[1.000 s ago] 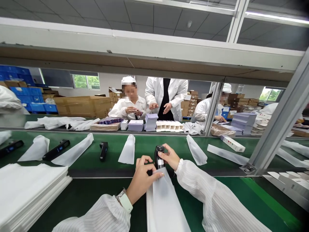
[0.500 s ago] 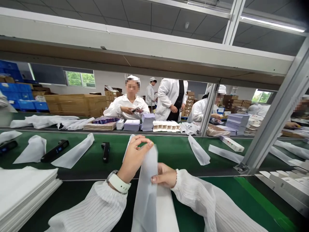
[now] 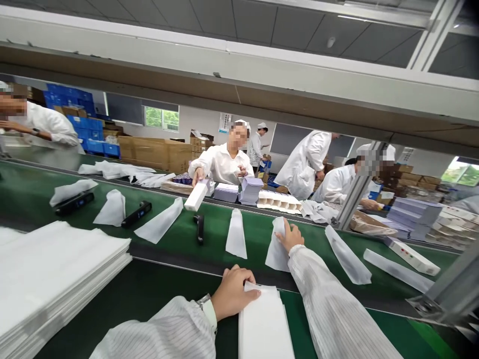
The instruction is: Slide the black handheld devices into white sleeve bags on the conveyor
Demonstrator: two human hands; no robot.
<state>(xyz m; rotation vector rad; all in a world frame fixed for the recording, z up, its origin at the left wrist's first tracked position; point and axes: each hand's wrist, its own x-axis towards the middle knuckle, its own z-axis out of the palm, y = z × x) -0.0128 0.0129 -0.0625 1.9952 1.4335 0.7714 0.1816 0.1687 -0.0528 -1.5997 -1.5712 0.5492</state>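
Note:
My right hand [image 3: 291,236] reaches over the green belt, its fingers bent around the edge of a translucent white sleeve [image 3: 277,254] that lies on the belt. Nearer to me, my left hand [image 3: 235,293] rests at the far left corner of a narrow stack of white sheets [image 3: 265,326]. Its thumb presses on the top sheet; the other fingers curl at the corner. Another white sleeve [image 3: 236,234] lies on the belt left of my right hand. A black handheld device [image 3: 199,229] lies farther left.
A tall stack of large white sheets [image 3: 56,279] stands at left. More sleeves and black devices [image 3: 136,214] lie along the belt. Opposite, a co-worker [image 3: 224,159] holds a white box [image 3: 197,194] over the belt. A metal post [image 3: 355,194] and a white box [image 3: 411,257] are at right.
The sleeve that both hands held up over the stack is now on the belt under my right hand. My left hand has lowered to the stack. The view has turned left.

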